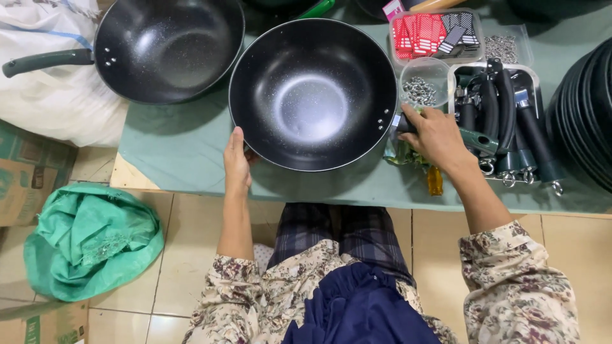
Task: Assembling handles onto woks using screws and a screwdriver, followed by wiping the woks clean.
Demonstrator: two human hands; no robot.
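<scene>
Black and speckled inside, a handleless wok [312, 94] sits on the green-covered desk [185, 153] in the head view, straight ahead of the person. Their left hand [236, 164] lies flat against the wok's near-left rim, fingers straight, its grip loose and closed on nothing. Their right hand [437, 136] rests at the wok's right edge, beside two rivet holes, its grip clenched around a dark green handle [473, 136] whose end meets the rim. Under that hand lie a crumpled clear wrapper and a screwdriver with an amber handle [435, 180], pointing toward the desk's near edge.

Just beyond the right hand stands a clear round tub of small metal fasteners [422, 89], and to its right a clear tray of more dark handles [510, 114] with hanging rings. Behind these sits a tray of red and black tags [433, 33]. A second wok with a handle already on [167, 46] rests at the far left, and a stack of black pans [586, 114] fills the right edge. On the tiled floor lies a green sack [89, 239].
</scene>
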